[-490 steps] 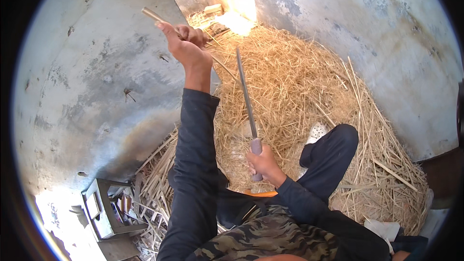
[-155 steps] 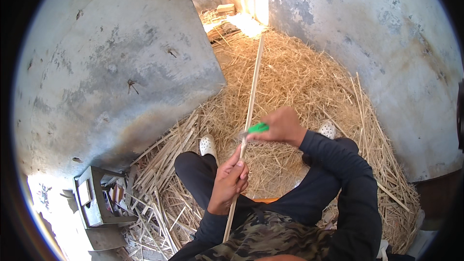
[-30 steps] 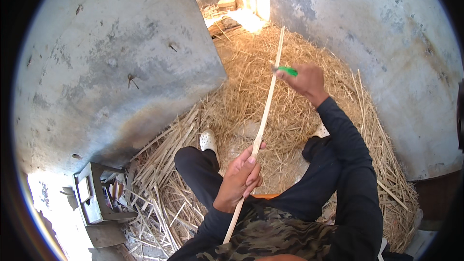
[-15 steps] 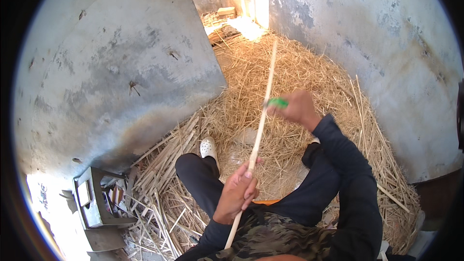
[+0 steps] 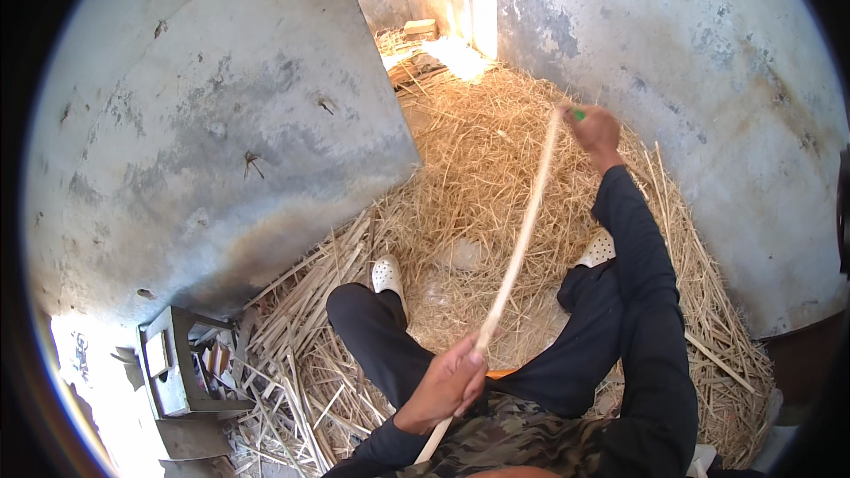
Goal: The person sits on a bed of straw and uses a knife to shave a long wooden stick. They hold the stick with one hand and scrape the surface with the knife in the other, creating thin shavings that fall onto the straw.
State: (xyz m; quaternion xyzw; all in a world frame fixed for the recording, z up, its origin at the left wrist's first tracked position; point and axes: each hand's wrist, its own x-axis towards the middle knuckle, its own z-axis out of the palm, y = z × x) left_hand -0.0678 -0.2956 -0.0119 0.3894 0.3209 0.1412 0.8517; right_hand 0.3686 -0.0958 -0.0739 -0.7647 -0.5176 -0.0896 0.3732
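A long, pale stripped wooden stick (image 5: 524, 243) slants from my lap up and to the right, slightly bowed and blurred. My left hand (image 5: 445, 382) is closed round its lower part, and the near end sticks out below the fist. My right hand (image 5: 593, 131) is at the stick's far end, fingers wrapped round a small green-handled tool (image 5: 578, 113). Most of that tool is hidden in the fist, so its blade or edge does not show clearly. It appears to meet the stick at the tip.
Straw-like shavings (image 5: 478, 159) cover the floor ahead. Loose strips (image 5: 305, 336) lie piled at the left, beside a small grey open-sided stand (image 5: 181, 363). A stained wall (image 5: 699, 115) rises at the right and a grey panel (image 5: 257, 80) at the left. My white shoes (image 5: 387, 275) rest among the shavings.
My right hand has moved with the green-handled tool from mid-stick up and right to the far tip. The stick has swung right, and my left hand has shifted slightly down and right.
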